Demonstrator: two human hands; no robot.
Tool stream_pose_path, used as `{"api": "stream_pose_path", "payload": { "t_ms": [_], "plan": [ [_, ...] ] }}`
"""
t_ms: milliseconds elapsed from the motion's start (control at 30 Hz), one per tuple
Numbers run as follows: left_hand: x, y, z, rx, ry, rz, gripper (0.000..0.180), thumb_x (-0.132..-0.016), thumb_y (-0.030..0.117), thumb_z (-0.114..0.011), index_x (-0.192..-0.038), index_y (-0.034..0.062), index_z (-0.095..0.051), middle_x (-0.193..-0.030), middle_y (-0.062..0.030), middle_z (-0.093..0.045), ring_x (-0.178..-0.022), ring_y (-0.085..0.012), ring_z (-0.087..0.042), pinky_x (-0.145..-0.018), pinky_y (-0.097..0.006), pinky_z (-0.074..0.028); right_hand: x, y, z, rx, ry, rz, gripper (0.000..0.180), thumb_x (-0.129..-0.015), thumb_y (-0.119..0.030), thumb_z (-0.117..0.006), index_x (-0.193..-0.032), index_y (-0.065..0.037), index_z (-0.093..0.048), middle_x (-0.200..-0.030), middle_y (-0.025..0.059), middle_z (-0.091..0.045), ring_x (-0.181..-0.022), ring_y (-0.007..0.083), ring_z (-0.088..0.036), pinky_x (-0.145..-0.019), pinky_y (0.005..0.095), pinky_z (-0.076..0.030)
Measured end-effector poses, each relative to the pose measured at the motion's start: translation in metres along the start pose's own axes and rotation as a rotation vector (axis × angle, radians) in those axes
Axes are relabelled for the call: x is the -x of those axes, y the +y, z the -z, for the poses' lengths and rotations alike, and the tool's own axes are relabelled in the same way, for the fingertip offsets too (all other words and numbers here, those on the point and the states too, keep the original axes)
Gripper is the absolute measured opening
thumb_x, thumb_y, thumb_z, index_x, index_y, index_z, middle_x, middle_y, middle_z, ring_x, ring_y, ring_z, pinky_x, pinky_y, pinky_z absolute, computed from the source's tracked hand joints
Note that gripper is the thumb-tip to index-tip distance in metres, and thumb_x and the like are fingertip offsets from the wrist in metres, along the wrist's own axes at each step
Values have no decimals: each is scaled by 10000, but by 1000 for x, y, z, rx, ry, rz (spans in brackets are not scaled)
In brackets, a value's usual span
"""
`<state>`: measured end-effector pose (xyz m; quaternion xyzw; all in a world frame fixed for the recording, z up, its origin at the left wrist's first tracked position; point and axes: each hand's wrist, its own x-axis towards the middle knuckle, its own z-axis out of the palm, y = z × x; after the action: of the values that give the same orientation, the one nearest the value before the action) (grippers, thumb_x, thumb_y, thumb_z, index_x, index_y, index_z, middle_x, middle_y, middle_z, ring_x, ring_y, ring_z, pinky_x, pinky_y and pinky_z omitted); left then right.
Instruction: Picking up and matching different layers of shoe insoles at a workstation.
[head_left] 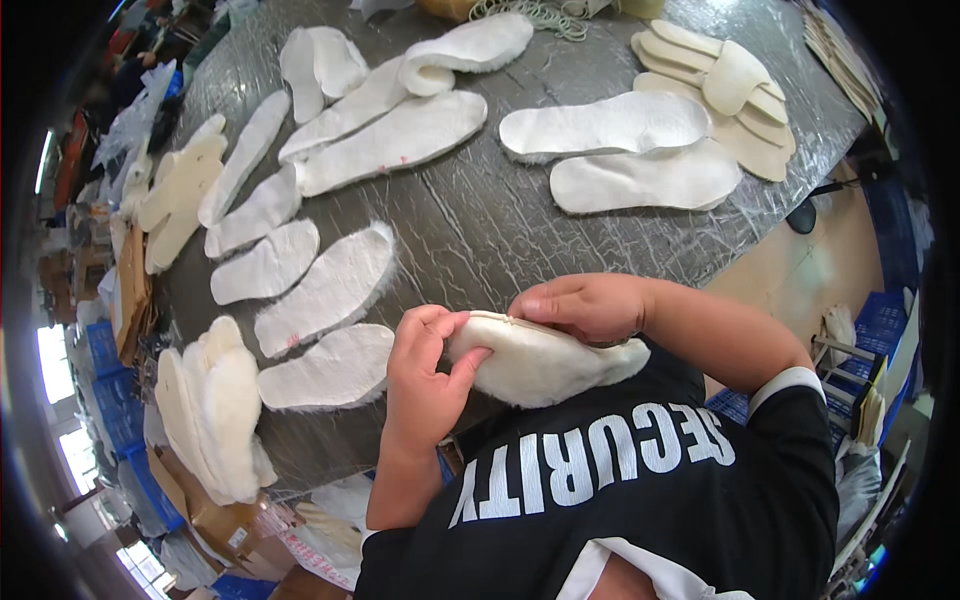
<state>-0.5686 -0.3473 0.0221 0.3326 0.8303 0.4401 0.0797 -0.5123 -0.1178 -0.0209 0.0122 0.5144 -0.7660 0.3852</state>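
In front of my chest I hold a small bundle of fluffy cream-white fleece insoles, its furry face toward me. My left hand pinches the rounded left end, thumb on the fur and fingers behind. Over the top edge, my right hand is closed on the bundle with its fingers curled behind it; those fingertips are partly hidden. A thin pale line, perhaps a band, runs along the top edge between my hands. Nearest to my left hand on the table lies a single white insole with furry edges.
More white insoles spread over the plastic-covered table, with a pair at the right. Insole stacks stand at the near left and far right. Pale rubber bands lie at the far edge. Blue crates stand beyond the left side.
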Motion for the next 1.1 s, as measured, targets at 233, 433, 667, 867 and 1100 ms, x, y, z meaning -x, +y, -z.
{"api": "stream_pose_path", "payload": {
  "t_ms": [233, 433, 667, 867, 1100],
  "plan": [
    [8, -5, 10, -60, -17, -74, 279, -660, -5, -749, -913, 20, -634, -908, -80, -576, -833, -247, -539, -732, -331, -443, -9, -20, -17, 299, 12, -37, 309, -977, -303, -482, -1038, -40, -634, -900, 46, -618, -852, 110, -531, -784, 285, -434],
    [6, -1, 17, -58, -111, -33, 159, -692, 47, -739, -808, 44, -629, -829, -57, -585, -799, -251, -541, -732, -363, -413, -19, -28, -24, 354, -13, 8, 236, -967, -237, -524, -860, -37, -587, -725, -13, -524, -704, 77, -449, -638, 272, -398],
    [13, 1, 23, -64, -196, 55, 183, -663, 39, -740, -785, 59, -605, -794, -37, -600, -772, -240, -546, -714, -366, -384, -30, -29, -27, 510, 4, -13, 213, -917, -205, -560, -801, -28, -583, -651, 19, -521, -620, 101, -444, -575, 299, -391],
    [14, 5, 26, -198, -289, -36, 177, -680, 43, -708, -818, 73, -601, -851, -31, -598, -813, -236, -542, -767, -376, -364, -36, -33, -35, 562, 26, 5, 201, -906, -196, -565, -823, -18, -606, -651, 39, -558, -611, 114, -476, -576, 303, -406],
    [13, 6, 22, -262, -228, -262, 144, -711, 49, -660, -817, 75, -565, -860, -40, -577, -822, -243, -540, -796, -411, -361, -46, -45, -34, 707, 57, -20, 177, -842, -176, -613, -798, -7, -640, -647, 93, -596, -584, 147, -527, -554, 330, -433]
  ]
}}
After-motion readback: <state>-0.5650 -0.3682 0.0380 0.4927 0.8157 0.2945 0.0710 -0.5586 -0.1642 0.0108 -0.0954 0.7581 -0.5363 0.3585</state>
